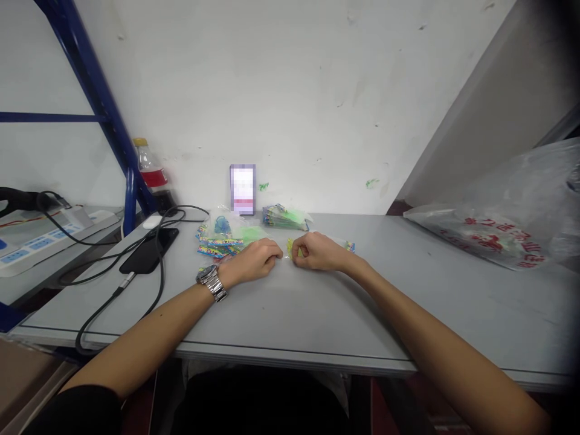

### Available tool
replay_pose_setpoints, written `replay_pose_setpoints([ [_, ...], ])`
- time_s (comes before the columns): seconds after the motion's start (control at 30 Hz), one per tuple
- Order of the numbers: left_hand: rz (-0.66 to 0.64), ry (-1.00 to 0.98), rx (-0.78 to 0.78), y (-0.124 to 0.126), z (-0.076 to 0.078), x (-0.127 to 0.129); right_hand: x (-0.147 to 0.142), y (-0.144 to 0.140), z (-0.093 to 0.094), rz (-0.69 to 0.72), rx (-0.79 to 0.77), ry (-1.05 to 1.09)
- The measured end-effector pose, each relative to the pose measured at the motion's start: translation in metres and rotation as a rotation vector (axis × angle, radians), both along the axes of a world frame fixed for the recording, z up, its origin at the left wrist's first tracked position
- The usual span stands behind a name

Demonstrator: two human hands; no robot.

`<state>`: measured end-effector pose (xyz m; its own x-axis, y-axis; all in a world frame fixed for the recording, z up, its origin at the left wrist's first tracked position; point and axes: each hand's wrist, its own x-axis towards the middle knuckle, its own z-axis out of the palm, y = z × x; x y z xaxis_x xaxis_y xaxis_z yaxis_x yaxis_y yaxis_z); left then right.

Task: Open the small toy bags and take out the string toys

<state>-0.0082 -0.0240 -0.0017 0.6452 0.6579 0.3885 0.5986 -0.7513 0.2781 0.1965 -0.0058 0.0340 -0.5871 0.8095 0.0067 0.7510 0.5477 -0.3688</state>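
At the far left, a white plastic power strip [40, 241] lies beside a blue metal frame [90, 72]. Then comes a clear bottle [154, 172] with a red label, yellow cap and dark drink, and in front of it a rounded, glossy white case [151, 222]. A flat black phone [149, 251] lies on the smooth grey desk [281, 320], a rubbery black cable [161, 254] looping round it. Next is a loose pile [221, 244] of crinkly film packets with bright printed strips, blue and green showing through.

The left hand [254, 261], a linked metal watch [212, 283] on its wrist, has its fingers curled, thumb and forefinger pinching what looks like clear film. Behind stand a lit phone [243, 188], upright near the wall, and a flatter stack [285, 217] of packets.

Between the hands, just over the desk, is a small packet [290, 246] with something yellow. I'd judge it very light, its film soft, slick and easily torn; best gripped by its edges. The right hand [317, 251] pinches it, thumb against forefinger, hiding much of it; I can't tell its full shape.

Farthest right slumps a thin, wrinkled plastic bag [498, 229] with red print.
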Motion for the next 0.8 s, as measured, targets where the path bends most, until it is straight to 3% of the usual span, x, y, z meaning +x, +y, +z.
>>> replay_pose_setpoints([
  [0.37,-0.01,0.004,0.019,0.001,-0.001,0.0,0.008,0.006,0.002,-0.092,-0.038,0.281],
  [0.8,0.005,0.007,0.009,0.001,-0.001,0.0,0.015,0.022,-0.007,-0.412,0.265,0.392],
])
